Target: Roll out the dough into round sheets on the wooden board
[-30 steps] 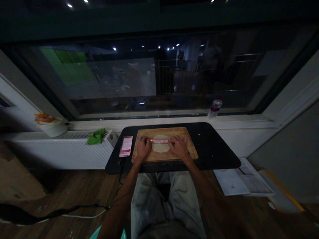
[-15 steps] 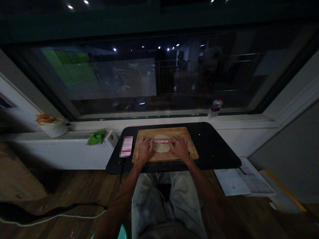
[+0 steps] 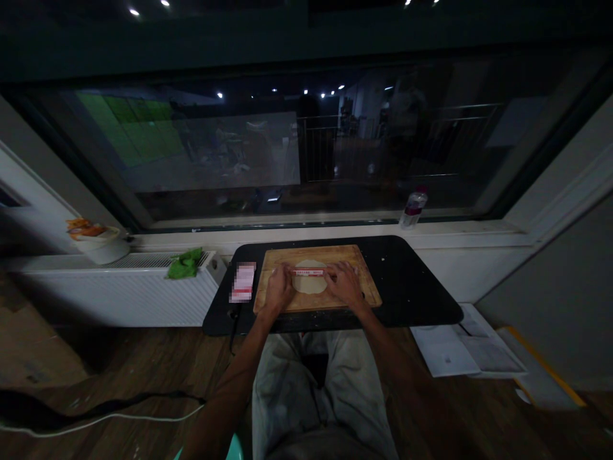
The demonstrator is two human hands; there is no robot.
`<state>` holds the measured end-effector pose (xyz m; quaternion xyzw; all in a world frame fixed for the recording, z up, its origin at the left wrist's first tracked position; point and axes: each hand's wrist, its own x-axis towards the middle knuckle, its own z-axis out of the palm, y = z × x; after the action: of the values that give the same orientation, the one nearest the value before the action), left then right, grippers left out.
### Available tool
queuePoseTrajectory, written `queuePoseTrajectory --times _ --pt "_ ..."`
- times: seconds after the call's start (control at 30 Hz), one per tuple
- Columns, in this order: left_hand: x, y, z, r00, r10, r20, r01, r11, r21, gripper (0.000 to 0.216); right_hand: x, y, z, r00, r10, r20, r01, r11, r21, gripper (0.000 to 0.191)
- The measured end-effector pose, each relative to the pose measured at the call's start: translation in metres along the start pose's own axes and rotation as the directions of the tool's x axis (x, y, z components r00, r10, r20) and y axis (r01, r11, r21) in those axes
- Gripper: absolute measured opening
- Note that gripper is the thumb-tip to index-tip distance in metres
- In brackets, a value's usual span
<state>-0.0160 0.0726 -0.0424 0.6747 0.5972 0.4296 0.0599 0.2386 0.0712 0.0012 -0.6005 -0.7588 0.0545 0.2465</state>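
Observation:
A round, flat sheet of pale dough (image 3: 310, 285) lies on a wooden cutting board (image 3: 282, 255). Across its upper half runs a thin white strip with red printing (image 3: 309, 273), close against the dough. At its left end my left hand (image 3: 279, 285) is closed, fingers bent, with its heel toward the board's lower left. My right hand (image 3: 343, 281) is curled over the strip's right end, knuckles up. Both ends of the strip are hidden under my fingers. Whether the strip presses on the dough or sits just above it, I cannot tell.
The board rests on a black table (image 3: 412, 281); left of it lies a phone (image 3: 242, 282). A bottle (image 3: 413, 208) stands on the windowsill. Green cloth (image 3: 184, 263) and a white bowl (image 3: 99, 246) sit on the radiator (image 3: 143, 297). Papers (image 3: 447, 351) lie below at right.
My left hand's fingers look drawn in a little more at the strip's left end. The strip, dough and right hand have hardly moved.

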Motion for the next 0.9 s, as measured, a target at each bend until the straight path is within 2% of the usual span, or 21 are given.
queuePoseTrajectory --times 0.27,0.43,0.5,0.67,0.8,0.9 --pt "-0.001 0.001 0.001 0.990 -0.033 -0.136 0.026 0.998 -0.054 0.021 0.000 0.000 0.000 1.000 0.000 0.007 0.000 1.000 -0.011 0.034" --pt "0.000 0.004 -0.005 0.991 0.011 -0.137 0.006 0.993 0.122 0.020 0.000 0.001 0.000 1.000 -0.009 0.006 0.009 1.000 -0.014 0.034" --pt "0.002 0.005 -0.005 0.993 0.057 -0.100 -0.038 0.982 0.184 0.024 0.000 0.001 0.000 1.000 -0.003 0.002 0.003 1.000 -0.016 0.034" --pt "0.008 0.008 -0.002 0.992 0.129 0.017 -0.130 0.970 0.205 0.039 0.008 0.001 -0.004 0.998 0.055 0.009 -0.054 0.996 -0.066 0.042" --pt "0.019 0.007 -0.010 0.979 0.106 0.175 -0.152 0.949 0.277 0.041 0.029 0.003 -0.006 0.996 0.087 0.026 -0.082 0.987 -0.140 0.039" --pt "0.035 0.005 -0.016 0.954 0.025 0.299 -0.138 0.922 0.363 0.041 0.046 0.008 -0.005 0.997 0.049 0.052 -0.039 0.983 -0.178 0.059"
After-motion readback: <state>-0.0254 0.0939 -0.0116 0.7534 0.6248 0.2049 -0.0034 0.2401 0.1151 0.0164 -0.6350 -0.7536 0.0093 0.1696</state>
